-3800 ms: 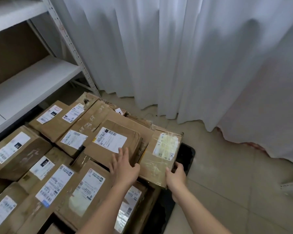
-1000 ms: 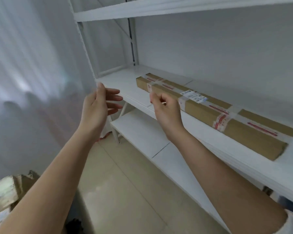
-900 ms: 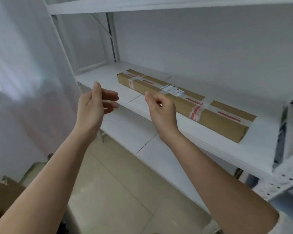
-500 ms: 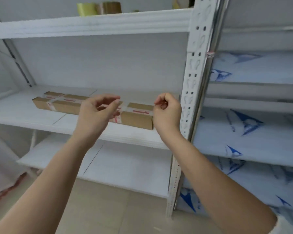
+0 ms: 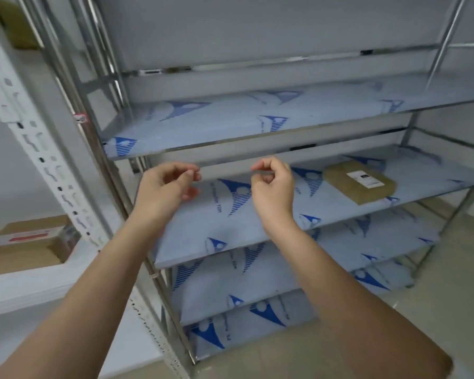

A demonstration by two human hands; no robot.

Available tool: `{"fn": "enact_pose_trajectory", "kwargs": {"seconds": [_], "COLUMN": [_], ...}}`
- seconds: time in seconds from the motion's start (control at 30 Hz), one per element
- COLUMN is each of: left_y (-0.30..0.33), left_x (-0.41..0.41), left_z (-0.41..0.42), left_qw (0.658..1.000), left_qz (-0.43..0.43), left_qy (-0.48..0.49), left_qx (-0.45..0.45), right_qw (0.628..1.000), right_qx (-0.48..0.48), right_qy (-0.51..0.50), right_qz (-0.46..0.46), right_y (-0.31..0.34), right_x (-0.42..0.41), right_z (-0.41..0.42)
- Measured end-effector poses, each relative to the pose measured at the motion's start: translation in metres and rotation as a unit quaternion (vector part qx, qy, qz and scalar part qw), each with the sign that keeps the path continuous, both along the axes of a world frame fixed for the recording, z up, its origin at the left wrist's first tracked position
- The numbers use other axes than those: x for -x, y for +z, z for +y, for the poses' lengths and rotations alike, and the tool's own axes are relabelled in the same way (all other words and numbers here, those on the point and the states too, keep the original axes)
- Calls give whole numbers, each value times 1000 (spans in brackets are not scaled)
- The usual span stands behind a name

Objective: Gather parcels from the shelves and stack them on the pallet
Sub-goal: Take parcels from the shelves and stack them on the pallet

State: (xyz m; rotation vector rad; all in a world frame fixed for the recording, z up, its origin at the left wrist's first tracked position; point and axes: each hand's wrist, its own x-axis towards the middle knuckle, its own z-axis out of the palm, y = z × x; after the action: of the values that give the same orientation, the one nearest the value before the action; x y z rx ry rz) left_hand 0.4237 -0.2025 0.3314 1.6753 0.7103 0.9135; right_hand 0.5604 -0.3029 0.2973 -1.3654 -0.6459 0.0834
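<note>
Both bare forearms reach forward, hands raised level and apart. The left hand [image 5: 166,188] and right hand [image 5: 274,187] each curl their fingers toward the thumb, holding nothing.

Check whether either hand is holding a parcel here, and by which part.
Nothing is held: left hand and right hand hover empty, fingers curled, while the brown parcel lies untouched on the shelf.

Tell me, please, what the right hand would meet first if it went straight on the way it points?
Probably nothing close: the right hand points into the open bay above the blue-printed film-covered shelf, so the grey metal back rail looks first, though depth is unclear.
</note>
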Motion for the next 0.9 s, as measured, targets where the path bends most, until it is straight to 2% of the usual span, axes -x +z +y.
{"fn": "enact_pose_trajectory", "kwargs": {"seconds": [0.1,0.37,0.6,0.73,0.9], "left_y": [-7,-44,-69,-89,-110], "left_x": [-82,-249,-374,-450,-541], "left_z": [-31,-94,-104,-84,-46], "left_qw": [991,952,904,882,851], "left_qz": [14,100,93,65,40], "left_qy": [-74,-183,-176,-141,-144], "left_qx": [109,223,378,444,503], "right_qw": [998,985,977,969,958], "right_qx": [24,56,71,115,155], "right_qy": [-60,-146,-167,-186,-205], "right_qz": [14,70,112,116,130], "right_y": [-9,-30,-43,-55,-59], "right_x": [-80,-220,-310,-380,-465], "right_z": [-52,-138,-140,-129,-118]}}
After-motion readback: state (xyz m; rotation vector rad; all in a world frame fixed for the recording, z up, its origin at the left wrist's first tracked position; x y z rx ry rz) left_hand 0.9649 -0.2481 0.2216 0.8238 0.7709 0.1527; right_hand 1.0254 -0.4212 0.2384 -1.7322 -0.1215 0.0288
